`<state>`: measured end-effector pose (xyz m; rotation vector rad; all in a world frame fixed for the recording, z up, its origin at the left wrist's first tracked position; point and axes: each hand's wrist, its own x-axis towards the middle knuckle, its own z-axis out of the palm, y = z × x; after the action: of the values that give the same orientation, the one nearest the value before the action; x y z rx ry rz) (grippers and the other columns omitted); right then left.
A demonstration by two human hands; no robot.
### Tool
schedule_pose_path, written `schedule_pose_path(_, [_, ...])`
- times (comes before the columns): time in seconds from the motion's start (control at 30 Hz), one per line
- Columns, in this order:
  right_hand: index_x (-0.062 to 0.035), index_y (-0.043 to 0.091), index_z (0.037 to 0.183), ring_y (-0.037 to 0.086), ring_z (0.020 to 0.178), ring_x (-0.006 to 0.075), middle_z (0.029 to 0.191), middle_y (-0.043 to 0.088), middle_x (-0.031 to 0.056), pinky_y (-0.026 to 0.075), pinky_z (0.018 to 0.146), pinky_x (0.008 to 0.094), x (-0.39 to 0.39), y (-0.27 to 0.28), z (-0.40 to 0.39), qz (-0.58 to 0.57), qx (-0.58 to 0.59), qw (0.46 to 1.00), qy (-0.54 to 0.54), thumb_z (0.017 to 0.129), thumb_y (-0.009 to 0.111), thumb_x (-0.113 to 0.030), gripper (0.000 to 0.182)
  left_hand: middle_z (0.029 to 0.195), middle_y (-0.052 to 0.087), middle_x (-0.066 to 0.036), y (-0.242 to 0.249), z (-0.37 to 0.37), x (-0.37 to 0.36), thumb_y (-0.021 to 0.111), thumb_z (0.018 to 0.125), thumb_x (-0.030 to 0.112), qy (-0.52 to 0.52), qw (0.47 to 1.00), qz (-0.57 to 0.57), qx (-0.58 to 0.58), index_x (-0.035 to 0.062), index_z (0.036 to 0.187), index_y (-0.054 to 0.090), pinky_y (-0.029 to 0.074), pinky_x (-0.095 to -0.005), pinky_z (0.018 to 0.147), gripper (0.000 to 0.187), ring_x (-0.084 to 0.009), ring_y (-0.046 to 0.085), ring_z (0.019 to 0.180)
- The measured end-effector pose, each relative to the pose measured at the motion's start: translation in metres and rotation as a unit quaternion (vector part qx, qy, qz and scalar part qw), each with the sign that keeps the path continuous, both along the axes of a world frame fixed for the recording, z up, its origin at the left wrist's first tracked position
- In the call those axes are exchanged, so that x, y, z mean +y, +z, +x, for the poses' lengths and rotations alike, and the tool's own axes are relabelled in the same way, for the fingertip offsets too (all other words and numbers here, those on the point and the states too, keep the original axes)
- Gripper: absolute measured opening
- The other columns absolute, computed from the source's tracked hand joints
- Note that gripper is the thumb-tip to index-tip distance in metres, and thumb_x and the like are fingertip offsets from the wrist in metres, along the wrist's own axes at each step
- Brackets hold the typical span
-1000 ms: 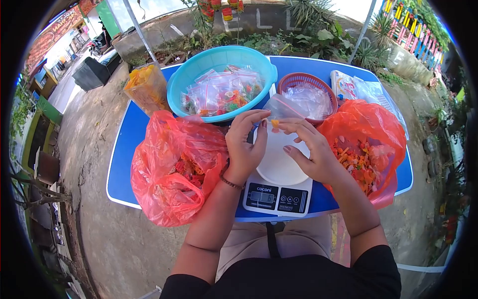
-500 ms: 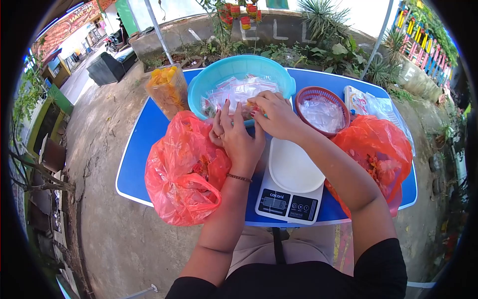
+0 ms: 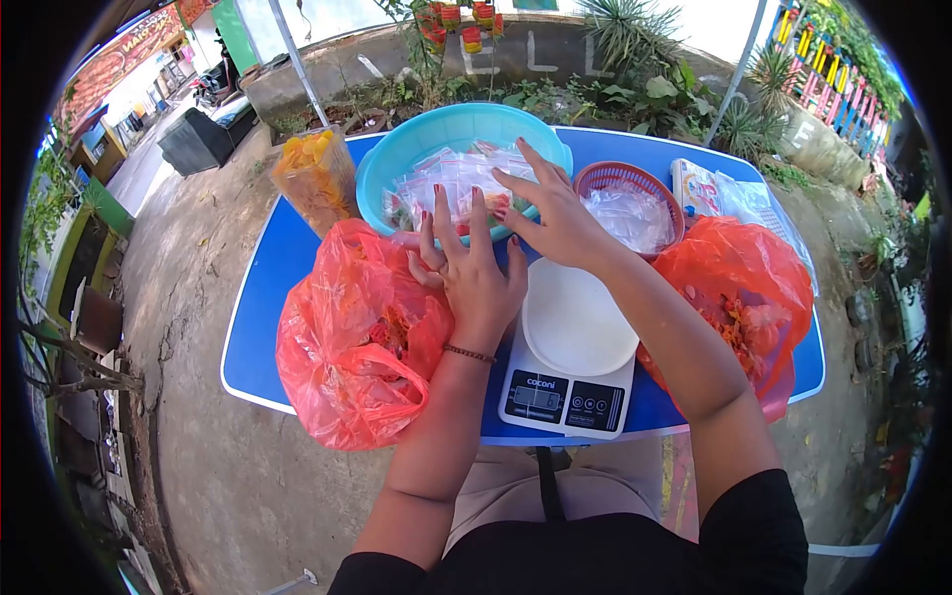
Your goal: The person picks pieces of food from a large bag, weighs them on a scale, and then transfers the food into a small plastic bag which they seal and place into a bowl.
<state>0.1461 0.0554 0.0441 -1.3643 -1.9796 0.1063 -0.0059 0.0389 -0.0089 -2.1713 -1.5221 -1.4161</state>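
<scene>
A turquoise basin [image 3: 392, 129] holds many small clear zip bags [image 3: 451, 183] with red edges. My left hand [image 3: 474, 273] is over the basin's near rim, fingers spread. To its right, my right hand [image 3: 555, 213] also has its fingers apart, above the basin's right side. No object shows between the fingers of either hand. Just below the hands stands a white kitchen scale [image 3: 565, 392] with a round white plate [image 3: 575, 317]. An open red plastic bag [image 3: 342, 327] with orange-red contents lies beside my left forearm.
Right of the basin is a brown-red basket [image 3: 674, 223] of clear bags. Another red plastic bag [image 3: 769, 278] sits beyond my right forearm. A clear container of orange pieces [image 3: 319, 183] stands at the left, and white packages [image 3: 699, 188] lie at the right of the blue table [image 3: 260, 342].
The fingers of my right hand have opened and lifted off the bags in the basin. My left hand's fingers are spread a little wider. The whole view has shifted slightly.
</scene>
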Motion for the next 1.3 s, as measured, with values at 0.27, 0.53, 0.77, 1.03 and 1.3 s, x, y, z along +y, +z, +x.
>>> schedule_pose_path(0.27, [0.0061,0.063,0.089,0.064,0.068,0.0169,0.084,0.07,0.0105,0.054,0.081,0.0309,-0.097,0.018,0.065,-0.044,0.137,0.989,-0.021,0.11,0.044,-0.012,0.034,0.158,0.043,-0.008,0.004,0.013,-0.023,0.074,0.08,0.022,-0.156,0.986,0.058,0.031,0.022,0.139,0.063,0.009,-0.0604,0.115,0.06,-0.0326,0.033,0.143])
schedule_pose_path(0.53, [-0.0003,0.062,0.119,0.075,0.087,0.0246,0.096,0.073,0.0164,0.055,0.081,0.0348,-0.223,0.02,0.122,-0.081,0.251,0.955,-0.134,0.102,0.046,0.002,0.023,0.144,0.056,-0.001,0.04,0.051,-0.077,0.074,0.085,0.021,-0.389,0.906,0.014,0.167,0.0224,0.127,0.068,0.011,-0.0609,0.117,0.043,-0.022,0.048,0.136])
schedule_pose_path(0.77, [-0.0033,0.068,0.111,0.067,0.097,0.0326,0.1,0.067,0.0137,0.054,0.085,0.0431,-0.296,-0.01,0.129,-0.21,0.034,0.956,-0.204,0.082,0.071,-0.002,0.029,0.112,0.07,0.002,0.039,0.108,-0.096,0.069,0.09,0.014,-0.554,0.787,-0.061,0.265,0.0186,0.108,0.076,0.015,-0.0598,0.119,0.02,-0.0189,0.064,0.115])
schedule_pose_path(1.03, [-0.0025,0.07,0.105,0.062,0.105,0.0354,0.105,0.063,0.0138,0.053,0.089,0.0447,-0.314,-0.029,0.133,-0.178,-0.019,0.923,-0.34,0.08,0.071,-0.003,0.025,0.102,0.072,-0.001,0.036,0.138,-0.109,0.071,0.089,0.022,-0.533,0.749,-0.122,0.374,0.0142,0.092,0.08,0.022,-0.0618,0.116,0.012,-0.0215,0.068,0.105])
schedule_pose_path(1.3, [-0.0057,0.069,0.116,0.06,0.115,0.0339,0.121,0.065,0.015,0.046,0.101,0.0457,-0.278,-0.043,0.122,-0.159,0.008,0.955,-0.251,0.085,0.066,0.0,0.032,0.097,0.072,-0.002,0.042,0.127,-0.099,0.075,0.085,0.025,-0.493,0.734,-0.159,0.439,0.0154,0.086,0.08,0.02,-0.0642,0.117,0.011,-0.0206,0.067,0.103])
